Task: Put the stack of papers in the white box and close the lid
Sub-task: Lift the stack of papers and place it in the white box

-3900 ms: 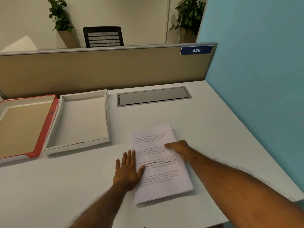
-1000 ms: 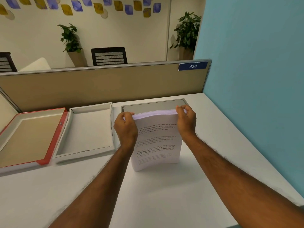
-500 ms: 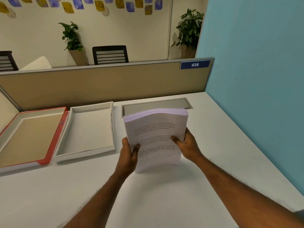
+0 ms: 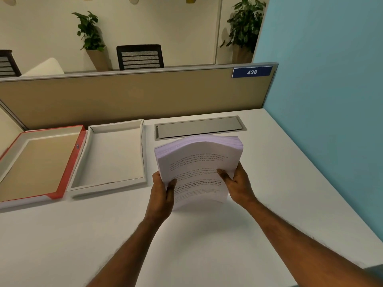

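A thick stack of printed papers (image 4: pixel 199 160) is held above the white desk, tilted towards me, its top edge bowed upward. My left hand (image 4: pixel 162 191) grips its lower left side, thumb on the front page. My right hand (image 4: pixel 238 183) grips the lower right side, thumb also on the page. The white box (image 4: pixel 116 183) lies open and empty on the desk, just left of the stack. Its lid (image 4: pixel 68 172), red outside with a tan inner face, lies open flat further left, joined along the box's left side.
A beige partition (image 4: pixel 132 96) closes off the desk at the back, and a blue wall (image 4: pixel 323 100) stands on the right. A grey metal cable flap (image 4: pixel 199 127) is set in the desk behind the stack. The white desk (image 4: pixel 62 235) extends in front of the box.
The stack first lay flat on the desk, then stood upright with both hands at its top edge. Both hands have since shifted to its lower sides, and it now tilts back, lifted.
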Demonstrator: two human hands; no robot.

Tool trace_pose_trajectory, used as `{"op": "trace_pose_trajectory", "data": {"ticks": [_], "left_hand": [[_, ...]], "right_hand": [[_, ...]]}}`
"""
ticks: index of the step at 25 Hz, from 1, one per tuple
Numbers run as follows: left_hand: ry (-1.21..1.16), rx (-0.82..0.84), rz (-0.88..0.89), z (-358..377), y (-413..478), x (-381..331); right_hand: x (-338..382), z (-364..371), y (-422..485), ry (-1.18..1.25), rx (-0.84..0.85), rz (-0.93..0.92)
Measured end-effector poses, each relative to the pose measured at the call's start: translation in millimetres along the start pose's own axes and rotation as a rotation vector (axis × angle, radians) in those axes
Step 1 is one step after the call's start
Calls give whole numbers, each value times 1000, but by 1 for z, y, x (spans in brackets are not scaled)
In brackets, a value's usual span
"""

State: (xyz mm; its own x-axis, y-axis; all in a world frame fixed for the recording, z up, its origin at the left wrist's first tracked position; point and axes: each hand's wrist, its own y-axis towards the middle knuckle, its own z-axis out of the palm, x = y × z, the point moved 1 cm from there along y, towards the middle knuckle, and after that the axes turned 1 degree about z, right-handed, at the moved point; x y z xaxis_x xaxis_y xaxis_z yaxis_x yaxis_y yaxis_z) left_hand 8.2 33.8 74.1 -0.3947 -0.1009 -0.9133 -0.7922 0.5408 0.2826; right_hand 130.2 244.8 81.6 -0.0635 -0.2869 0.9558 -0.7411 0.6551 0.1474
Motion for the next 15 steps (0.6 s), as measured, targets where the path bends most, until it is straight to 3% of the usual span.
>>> {"op": "trace_pose_trajectory", "data": {"ticks": [6, 15], "left_hand": [[62, 76, -93, -2, 1, 27], [76, -8, -78, -54, 50, 18]], "right_hand": [[-20, 2, 5, -182, 123, 111], [32, 32, 47, -95, 220, 137]]}}
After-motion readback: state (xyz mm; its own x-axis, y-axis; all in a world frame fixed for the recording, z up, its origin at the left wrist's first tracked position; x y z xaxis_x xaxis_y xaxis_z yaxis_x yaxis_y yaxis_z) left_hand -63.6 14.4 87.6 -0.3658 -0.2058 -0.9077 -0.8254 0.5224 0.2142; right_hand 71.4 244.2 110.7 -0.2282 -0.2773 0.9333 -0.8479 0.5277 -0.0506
